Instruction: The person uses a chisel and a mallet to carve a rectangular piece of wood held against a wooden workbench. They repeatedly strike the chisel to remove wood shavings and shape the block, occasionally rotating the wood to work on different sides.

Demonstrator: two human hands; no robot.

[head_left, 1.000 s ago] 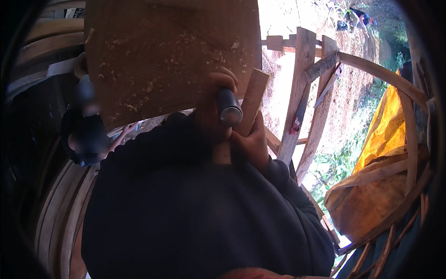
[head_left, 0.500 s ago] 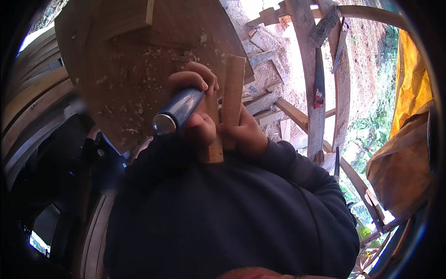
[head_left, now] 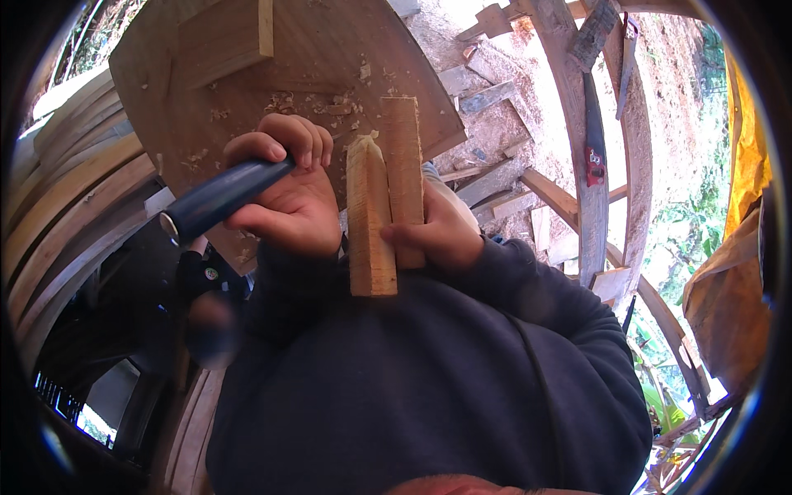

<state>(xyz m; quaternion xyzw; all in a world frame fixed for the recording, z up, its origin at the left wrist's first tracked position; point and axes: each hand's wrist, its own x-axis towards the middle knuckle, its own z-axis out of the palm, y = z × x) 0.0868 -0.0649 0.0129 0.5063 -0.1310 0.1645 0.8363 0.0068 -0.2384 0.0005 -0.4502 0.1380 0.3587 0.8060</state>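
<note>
Drawn off leftward since the earlier frame, a dark cylindrical handle (head_left: 227, 194) is now held clear of the left wooden piece (head_left: 370, 231) and the right wooden piece (head_left: 404, 165), and the rough, pointed top of the former, covered then, is exposed. The handle is gripped by the left hand (head_left: 289, 186), between thumb below and curled fingers above, seemingly so that the wood is left unobstructed; what lies at its covered end cannot be told. Just right of those fingers, both pieces are held side by side by the right hand (head_left: 450, 235). Its thumb is laid across the right piece to the left one's edge, apparently to keep them pressed together; its other fingers are largely hidden behind. Beyond the left fingertips, shavings (head_left: 285, 103) are scattered over a wooden board (head_left: 330, 49).
</note>
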